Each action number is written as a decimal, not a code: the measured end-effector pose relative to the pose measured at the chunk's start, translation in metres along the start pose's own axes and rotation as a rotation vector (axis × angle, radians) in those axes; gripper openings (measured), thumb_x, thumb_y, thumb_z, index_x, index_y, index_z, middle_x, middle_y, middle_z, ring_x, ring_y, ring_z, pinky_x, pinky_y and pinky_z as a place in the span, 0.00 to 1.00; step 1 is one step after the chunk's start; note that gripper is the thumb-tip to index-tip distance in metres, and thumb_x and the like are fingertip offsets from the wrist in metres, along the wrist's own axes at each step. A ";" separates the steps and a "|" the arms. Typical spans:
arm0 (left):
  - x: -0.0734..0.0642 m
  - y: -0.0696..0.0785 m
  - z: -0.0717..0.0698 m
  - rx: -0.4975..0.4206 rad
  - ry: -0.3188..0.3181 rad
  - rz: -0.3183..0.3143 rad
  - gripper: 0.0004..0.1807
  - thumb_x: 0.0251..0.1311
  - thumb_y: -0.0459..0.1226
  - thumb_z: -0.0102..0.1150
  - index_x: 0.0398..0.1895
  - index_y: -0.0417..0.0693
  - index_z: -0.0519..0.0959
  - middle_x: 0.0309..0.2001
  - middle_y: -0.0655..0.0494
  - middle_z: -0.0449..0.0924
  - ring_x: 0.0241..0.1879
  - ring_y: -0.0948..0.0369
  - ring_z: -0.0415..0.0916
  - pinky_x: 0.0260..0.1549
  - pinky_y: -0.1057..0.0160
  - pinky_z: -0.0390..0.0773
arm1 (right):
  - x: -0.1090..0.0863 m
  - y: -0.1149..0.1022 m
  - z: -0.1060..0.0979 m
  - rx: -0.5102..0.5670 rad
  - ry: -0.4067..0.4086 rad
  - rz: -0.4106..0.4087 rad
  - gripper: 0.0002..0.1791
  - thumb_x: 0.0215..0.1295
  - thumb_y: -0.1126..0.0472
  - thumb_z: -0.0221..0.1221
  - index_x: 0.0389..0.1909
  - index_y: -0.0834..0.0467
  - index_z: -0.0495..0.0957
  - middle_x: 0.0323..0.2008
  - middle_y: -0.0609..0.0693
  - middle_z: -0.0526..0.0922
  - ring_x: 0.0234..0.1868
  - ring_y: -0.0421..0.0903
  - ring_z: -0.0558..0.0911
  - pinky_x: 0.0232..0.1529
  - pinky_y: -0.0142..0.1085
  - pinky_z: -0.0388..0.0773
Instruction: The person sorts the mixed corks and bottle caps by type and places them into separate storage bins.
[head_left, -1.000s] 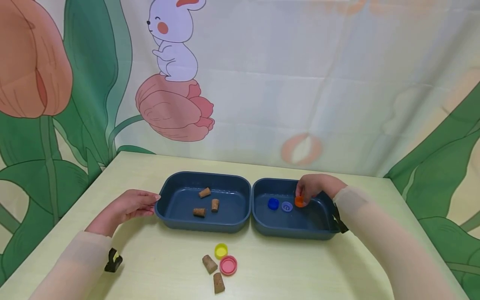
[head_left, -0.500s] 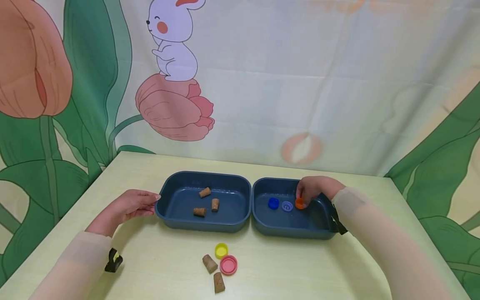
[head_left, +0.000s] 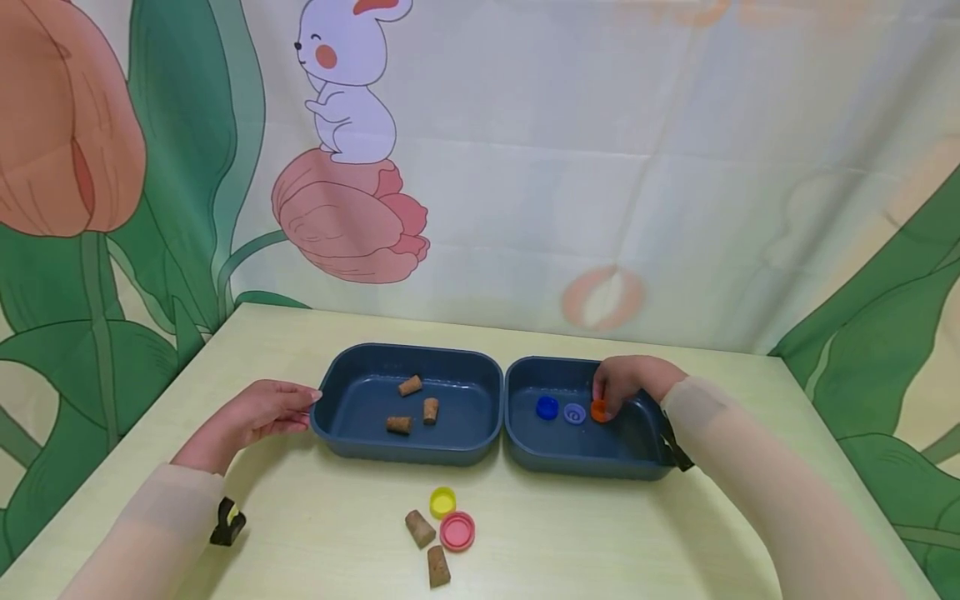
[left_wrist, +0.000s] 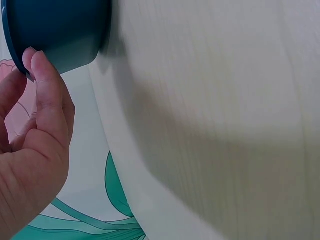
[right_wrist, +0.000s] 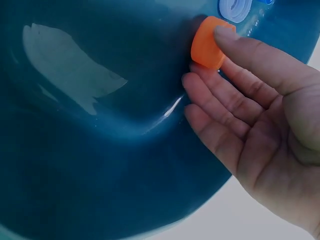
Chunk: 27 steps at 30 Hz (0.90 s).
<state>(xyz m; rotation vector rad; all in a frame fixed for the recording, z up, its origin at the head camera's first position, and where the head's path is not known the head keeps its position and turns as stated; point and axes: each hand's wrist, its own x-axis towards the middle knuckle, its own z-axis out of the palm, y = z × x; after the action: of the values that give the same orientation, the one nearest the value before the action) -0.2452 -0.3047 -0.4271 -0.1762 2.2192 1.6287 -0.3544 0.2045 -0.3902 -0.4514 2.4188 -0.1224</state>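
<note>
In the head view my left hand (head_left: pixel 268 408) is at the left end of a dark blue tray (head_left: pixel 411 453). Up close in the left wrist view, its thumb and fingers pinch the rim of this tray (left_wrist: pixel 75 55). Three corks (head_left: pixel 399 425) lie inside. My right hand (head_left: pixel 633 379) reaches into a second blue tray (head_left: pixel 588 465) on the right. It holds an orange bottle cap (right_wrist: pixel 206 45) low over or on the tray floor, thumb on one side and fingers beneath. Left of it lie a light purple cap (head_left: pixel 574 414) and a dark blue cap (head_left: pixel 547 407).
On the table (head_left: pixel 315 533) in front of the trays lie a yellow cap (head_left: pixel 442 502), a pink cap (head_left: pixel 457 531) and two corks (head_left: pixel 438 567). The trays stand side by side. Behind the table hangs a printed curtain (head_left: pixel 510 208).
My right hand has lowered the orange cap slightly inside the right tray. My left hand stays at the left tray's rim.
</note>
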 end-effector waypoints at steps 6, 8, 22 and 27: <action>0.000 0.000 0.000 -0.009 -0.011 0.001 0.24 0.76 0.39 0.54 0.61 0.24 0.73 0.26 0.64 0.83 0.28 0.69 0.81 0.33 0.72 0.87 | 0.004 -0.001 0.001 -0.031 -0.020 0.023 0.09 0.60 0.62 0.71 0.37 0.56 0.80 0.33 0.49 0.78 0.34 0.44 0.75 0.36 0.30 0.74; 0.000 -0.001 0.000 -0.006 -0.010 0.000 0.24 0.76 0.39 0.54 0.61 0.24 0.72 0.26 0.63 0.83 0.28 0.69 0.81 0.34 0.72 0.87 | 0.004 -0.003 0.001 -0.032 -0.018 0.029 0.09 0.60 0.63 0.71 0.38 0.57 0.81 0.33 0.48 0.78 0.34 0.43 0.75 0.35 0.30 0.74; 0.002 -0.001 -0.001 0.009 -0.001 -0.005 0.26 0.76 0.39 0.53 0.64 0.23 0.70 0.27 0.63 0.83 0.28 0.69 0.81 0.33 0.72 0.86 | -0.003 -0.004 0.000 0.005 -0.043 0.038 0.16 0.61 0.68 0.67 0.50 0.59 0.81 0.43 0.51 0.82 0.39 0.43 0.77 0.47 0.34 0.82; 0.002 -0.001 -0.001 0.003 0.000 0.000 0.24 0.76 0.39 0.53 0.62 0.24 0.71 0.27 0.63 0.83 0.28 0.69 0.81 0.34 0.72 0.87 | -0.011 -0.005 -0.004 0.003 -0.043 0.025 0.19 0.61 0.68 0.66 0.53 0.61 0.80 0.43 0.51 0.82 0.37 0.42 0.77 0.46 0.34 0.82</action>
<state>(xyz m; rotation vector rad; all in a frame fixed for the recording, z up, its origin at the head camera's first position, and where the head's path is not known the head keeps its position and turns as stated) -0.2466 -0.3058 -0.4288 -0.1754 2.2217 1.6250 -0.3480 0.2037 -0.3793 -0.4187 2.3810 -0.1045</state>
